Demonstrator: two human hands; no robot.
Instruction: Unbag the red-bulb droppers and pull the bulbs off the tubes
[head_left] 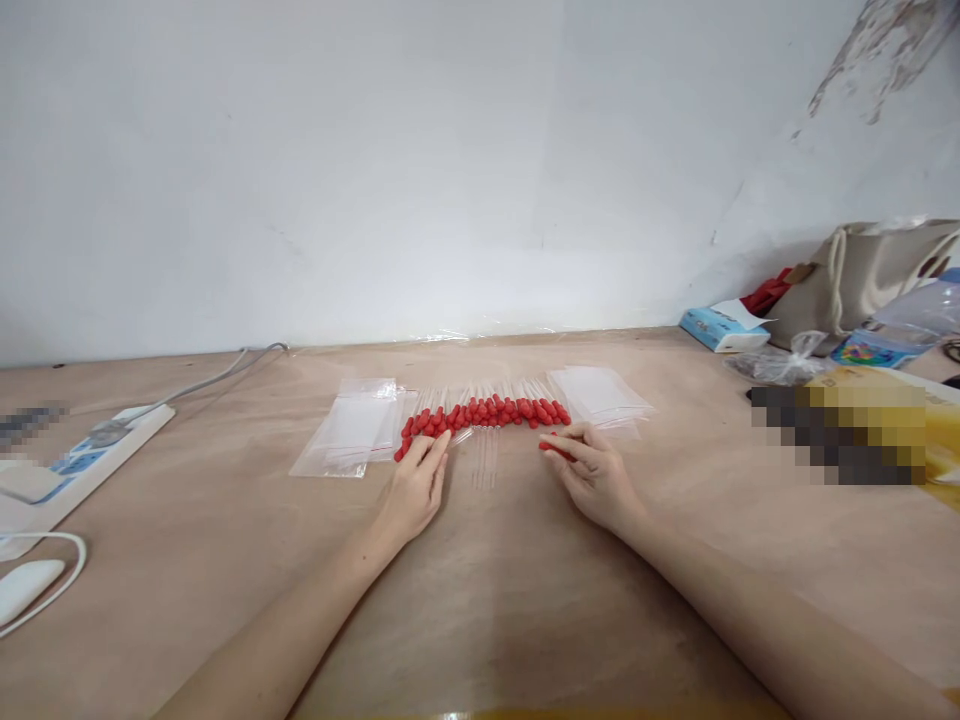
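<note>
A row of droppers with red rubber bulbs (491, 408) lies in front of me, their thin clear tubes pointing toward the wall. Nearer to me, several bare glass tubes (484, 460) lie side by side. My left hand (417, 490) is at the row's left end, its fingers closed; a short clear glass tube (463, 437) shows at its fingertips, partly hidden. My right hand (596, 475), at the right end, pinches a red rubber bulb (553, 446) between thumb and fingers; the fingers cover some of it.
Clear zip bags lie in a left stack (352, 425) and a right stack (600, 395). A power strip (112, 450) with cables and a white plug-like object (30, 590) are far left. On the right are a tissue pack (720, 328), a cloth bag (817, 285) and yellow packaging (885, 385).
</note>
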